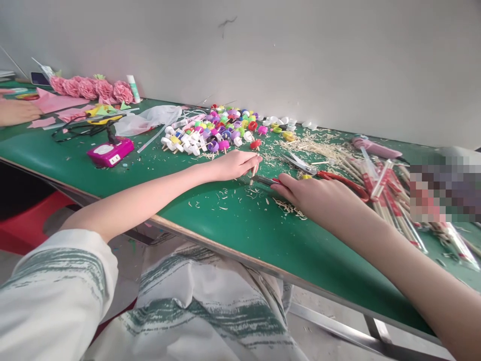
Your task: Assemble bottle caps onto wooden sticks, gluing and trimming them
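Note:
My left hand pinches a short wooden stick, its lower end angled down over the green table. Just above those fingers is a red bottle cap; I cannot tell whether it sits on the held stick or lies behind. My right hand is wrapped round the handle of a knife, whose dark blade points left and meets the stick near its lower end. Wood shavings lie under and around both hands. Beyond them is a heap of colourful bottle caps, several with short sticks through them.
Red-handled scissors and bundled sticks in clear wrappers lie right. Leftward are a purple power socket, a clear plastic bag, pink paper flowers and a glue stick. Another person's hand rests far left.

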Demonstrator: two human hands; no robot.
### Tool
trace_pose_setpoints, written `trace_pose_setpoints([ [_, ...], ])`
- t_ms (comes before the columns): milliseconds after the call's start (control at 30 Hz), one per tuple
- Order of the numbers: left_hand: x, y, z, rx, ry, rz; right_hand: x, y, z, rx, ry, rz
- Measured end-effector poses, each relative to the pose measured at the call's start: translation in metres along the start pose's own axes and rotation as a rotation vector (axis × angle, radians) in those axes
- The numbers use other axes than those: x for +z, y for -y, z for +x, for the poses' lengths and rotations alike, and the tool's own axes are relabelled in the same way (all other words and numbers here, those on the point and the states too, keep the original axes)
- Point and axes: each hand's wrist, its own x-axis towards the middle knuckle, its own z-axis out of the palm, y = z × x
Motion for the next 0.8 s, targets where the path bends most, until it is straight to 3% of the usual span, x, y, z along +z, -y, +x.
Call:
trace_pose_setpoints([
  [300, -0.002, -0.005, -0.002, 0.012, -0.026, -0.023, -0.002, 0.001, 0.001, -0.006, 0.007, 0.006],
  [500, -0.004, -0.011, -0.002, 0.0, -0.032, -0.059, -0.004, 0.003, 0.002, -0.047, 0.077, 0.028],
  [800, -0.006, -0.01, -0.004, -0.012, -0.027, -0.066, 0.015, -0.001, -0.001, -0.03, -0.155, 0.083],
])
